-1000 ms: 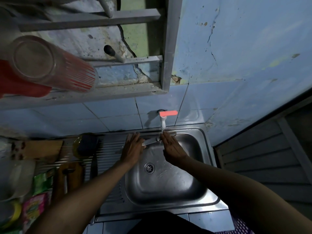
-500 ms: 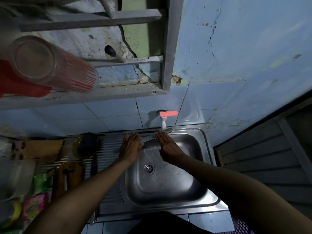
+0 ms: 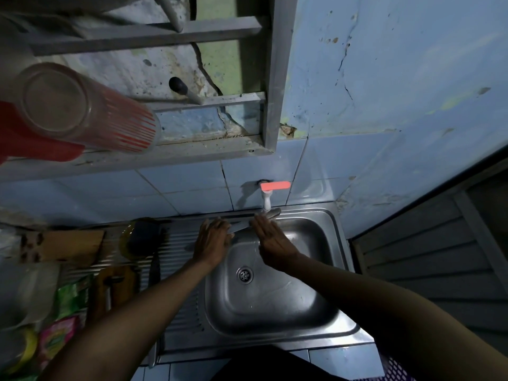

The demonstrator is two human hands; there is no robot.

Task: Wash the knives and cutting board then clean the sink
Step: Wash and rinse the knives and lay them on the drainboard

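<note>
Knife [image 3: 242,226] lies crosswise under my tap [image 3: 266,200]; left hand [image 3: 213,240] grips its handle, right hand [image 3: 270,237] flat on blade.

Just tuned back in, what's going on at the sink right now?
A person is rinsing a knife under the tap, over the back of the sink. The left hand holds its handle end, and the right hand lies flat along the blade. Another knife waits on the drainboard.
</note>
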